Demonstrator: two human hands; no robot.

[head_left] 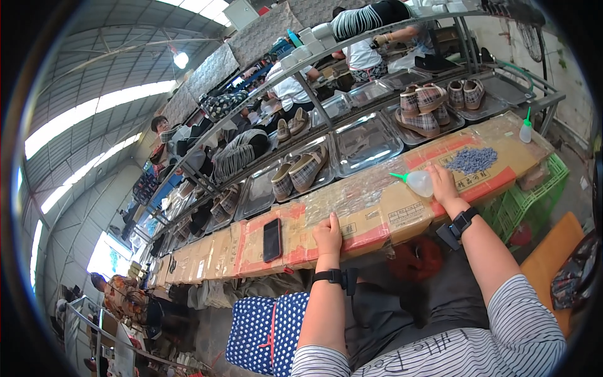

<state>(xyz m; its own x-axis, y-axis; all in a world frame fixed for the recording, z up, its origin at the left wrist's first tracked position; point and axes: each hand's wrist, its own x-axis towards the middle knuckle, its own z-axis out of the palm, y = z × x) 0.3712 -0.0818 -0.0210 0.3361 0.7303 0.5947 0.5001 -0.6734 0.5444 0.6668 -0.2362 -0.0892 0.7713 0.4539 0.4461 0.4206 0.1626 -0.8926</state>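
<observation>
My right hand (pixel 443 186) is closed around a translucent squeeze bottle (pixel 419 183), which lies tilted over the bench with its green nozzle pointing left. My left hand (pixel 328 236) rests at the near edge of the cardboard-covered bench (pixel 365 221), its fingers curled and its thumb up; whatever those fingers may hold is hidden. Just beyond my right hand a pile of small blue-grey pieces (pixel 472 160) lies on the cardboard. Another squeeze bottle (pixel 526 131) with a green nozzle stands upright at the bench's right end. To the left of my left hand lies a black phone (pixel 272 240).
Behind the bench, a metal rack carries trays (pixel 367 146) and plaid shoes (pixel 301 174), with more plaid shoes (pixel 422 113) at right. A green crate (pixel 527 201) sits below the right end. Beside my left forearm is a polka-dot cloth (pixel 267 333). Other people work beyond the rack.
</observation>
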